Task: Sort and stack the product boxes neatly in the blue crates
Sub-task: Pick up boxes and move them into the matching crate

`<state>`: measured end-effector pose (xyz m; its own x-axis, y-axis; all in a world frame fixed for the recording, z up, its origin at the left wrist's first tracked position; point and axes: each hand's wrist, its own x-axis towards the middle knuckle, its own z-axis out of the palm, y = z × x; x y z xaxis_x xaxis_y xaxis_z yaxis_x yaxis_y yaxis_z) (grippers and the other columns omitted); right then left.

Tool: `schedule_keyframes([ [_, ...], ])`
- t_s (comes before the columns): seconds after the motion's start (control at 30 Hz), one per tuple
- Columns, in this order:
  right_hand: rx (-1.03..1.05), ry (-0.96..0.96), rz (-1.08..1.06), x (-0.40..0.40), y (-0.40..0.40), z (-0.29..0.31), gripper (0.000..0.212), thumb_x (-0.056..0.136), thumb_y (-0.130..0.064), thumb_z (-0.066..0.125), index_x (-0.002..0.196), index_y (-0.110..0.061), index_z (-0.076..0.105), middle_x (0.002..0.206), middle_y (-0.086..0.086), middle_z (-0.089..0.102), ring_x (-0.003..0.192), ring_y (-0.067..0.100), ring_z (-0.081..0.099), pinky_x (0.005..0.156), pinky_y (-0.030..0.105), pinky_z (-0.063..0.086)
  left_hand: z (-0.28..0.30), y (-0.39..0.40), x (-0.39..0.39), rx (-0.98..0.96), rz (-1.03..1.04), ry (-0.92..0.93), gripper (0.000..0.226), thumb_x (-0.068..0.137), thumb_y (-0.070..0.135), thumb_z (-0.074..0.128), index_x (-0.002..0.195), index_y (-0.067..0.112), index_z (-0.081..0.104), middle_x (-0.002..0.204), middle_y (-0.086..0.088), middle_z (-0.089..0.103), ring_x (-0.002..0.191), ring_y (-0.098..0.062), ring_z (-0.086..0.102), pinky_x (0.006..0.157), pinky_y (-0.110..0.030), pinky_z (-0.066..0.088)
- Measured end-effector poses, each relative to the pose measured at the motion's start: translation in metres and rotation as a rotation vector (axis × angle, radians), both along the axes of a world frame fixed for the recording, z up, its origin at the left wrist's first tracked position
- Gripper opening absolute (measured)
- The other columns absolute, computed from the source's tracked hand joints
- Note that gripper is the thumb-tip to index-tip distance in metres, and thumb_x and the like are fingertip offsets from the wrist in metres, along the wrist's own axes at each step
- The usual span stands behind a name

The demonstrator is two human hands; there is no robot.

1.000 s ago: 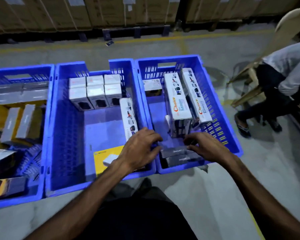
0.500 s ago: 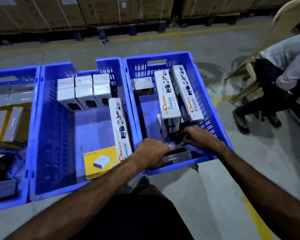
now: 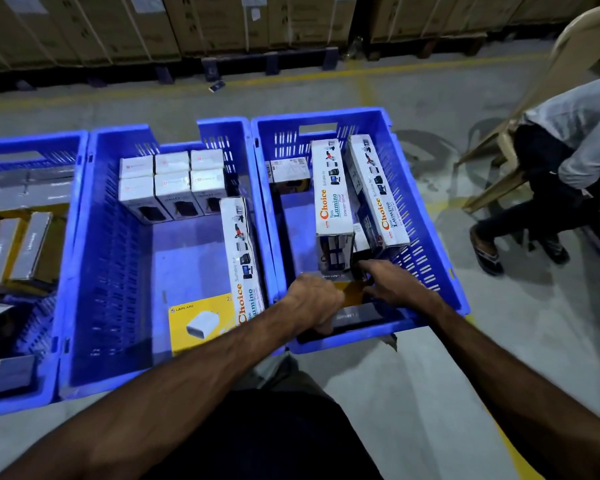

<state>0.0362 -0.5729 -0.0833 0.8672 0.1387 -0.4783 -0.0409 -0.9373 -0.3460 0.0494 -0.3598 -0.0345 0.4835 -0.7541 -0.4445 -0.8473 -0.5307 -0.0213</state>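
Where the picture begins at its left edge, a left crate (image 3: 32,143) is seen only in part, and grey and yellow boxes (image 3: 25,247) are packed inside it. Just beside it, a middle crate (image 3: 118,136) is set on the concrete floor (image 3: 430,393). Six small white boxes (image 3: 172,183) are stacked in two rows against its far wall. A long white Choice box (image 3: 241,251) is stood on edge along its right wall, and a flat yellow Lapcare box (image 3: 200,323) is laid on its floor, touching that long box near the front.

A right crate (image 3: 426,188) is placed against the middle one. A small box (image 3: 290,171) is kept at its far left, and two more long Choice boxes (image 3: 331,202) are laid side by side, the right one tilted against the crate wall. At the near end, a dark and yellow box (image 3: 349,289) is gripped from both sides: the left hand (image 3: 314,301) is curled over its left end, and the fingers of the right hand (image 3: 392,284) are bent around its right end. Another dark box (image 3: 357,315) is lying just under it.

Further right, a seated person (image 3: 575,143) on a plastic chair (image 3: 520,140) is partly shown.
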Motion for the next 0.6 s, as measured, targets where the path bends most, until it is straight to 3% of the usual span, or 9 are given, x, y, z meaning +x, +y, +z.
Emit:
schedule_keyframes([
  [0.1,0.082,-0.012,-0.053,0.010,0.004,-0.001,0.028,0.086,-0.011,0.072,0.112,-0.014,0.063,0.117,0.008,0.070,0.105,0.027,0.069,0.084,0.039,0.055,-0.006,0.000,-0.003,0.007,0.005,-0.066,0.021,0.093,0.026,0.064,0.111,0.018,0.067,0.109,-0.004,0.073,0.096,-0.028,0.070,0.079,-0.040,0.050],
  [0.23,0.110,-0.031,-0.056,0.015,0.007,0.003,0.042,0.085,-0.010,0.070,0.126,-0.012,0.064,0.125,0.009,0.069,0.108,0.026,0.067,0.090,0.044,0.057,-0.009,0.000,-0.007,0.044,0.058,-0.134,0.014,0.098,0.028,0.064,0.108,0.020,0.069,0.091,0.002,0.065,0.080,-0.020,0.060,0.068,-0.034,0.039],
  [0.33,0.106,-0.058,-0.028,0.013,0.013,0.010,0.039,0.085,-0.012,0.070,0.123,-0.014,0.062,0.115,0.005,0.066,0.104,0.027,0.064,0.083,0.040,0.052,-0.006,0.000,-0.008,-0.033,0.111,-0.101,0.010,0.094,0.024,0.064,0.100,0.016,0.065,0.095,-0.004,0.069,0.083,-0.024,0.064,0.066,-0.035,0.042],
  [0.4,0.093,-0.122,0.014,0.016,0.019,0.019,0.034,0.083,-0.019,0.066,0.117,-0.016,0.061,0.108,0.002,0.062,0.102,0.029,0.061,0.077,0.037,0.044,-0.002,0.003,-0.008,-0.145,0.171,-0.064,0.023,0.093,0.035,0.065,0.106,0.016,0.066,0.104,-0.009,0.074,0.092,-0.033,0.072,0.068,-0.039,0.050],
  [0.47,0.082,-0.165,0.063,0.018,0.021,0.028,0.040,0.078,-0.028,0.060,0.117,-0.018,0.060,0.110,0.005,0.064,0.103,0.030,0.061,0.078,0.041,0.046,0.008,0.010,-0.009,-0.282,0.225,-0.046,0.045,0.094,0.060,0.057,0.113,0.019,0.066,0.106,-0.010,0.075,0.092,-0.038,0.074,0.068,-0.040,0.051],
  [0.53,0.087,-0.204,0.072,0.019,0.018,0.038,0.040,0.083,-0.024,0.065,0.123,-0.020,0.062,0.116,0.005,0.065,0.107,0.029,0.062,0.082,0.040,0.047,0.022,0.022,-0.008,-0.395,0.263,-0.021,0.061,0.091,0.076,0.044,0.127,0.029,0.060,0.112,-0.008,0.075,0.095,-0.039,0.073,0.070,-0.042,0.051],
  [0.6,0.089,-0.258,0.049,0.020,0.012,0.053,0.042,0.087,-0.015,0.070,0.128,-0.021,0.063,0.126,0.001,0.066,0.111,0.025,0.062,0.082,0.034,0.041,0.038,0.040,-0.002,-0.501,0.311,0.051,0.056,0.088,0.075,0.049,0.133,0.041,0.051,0.113,-0.006,0.075,0.100,-0.037,0.071,0.074,-0.041,0.052],
])
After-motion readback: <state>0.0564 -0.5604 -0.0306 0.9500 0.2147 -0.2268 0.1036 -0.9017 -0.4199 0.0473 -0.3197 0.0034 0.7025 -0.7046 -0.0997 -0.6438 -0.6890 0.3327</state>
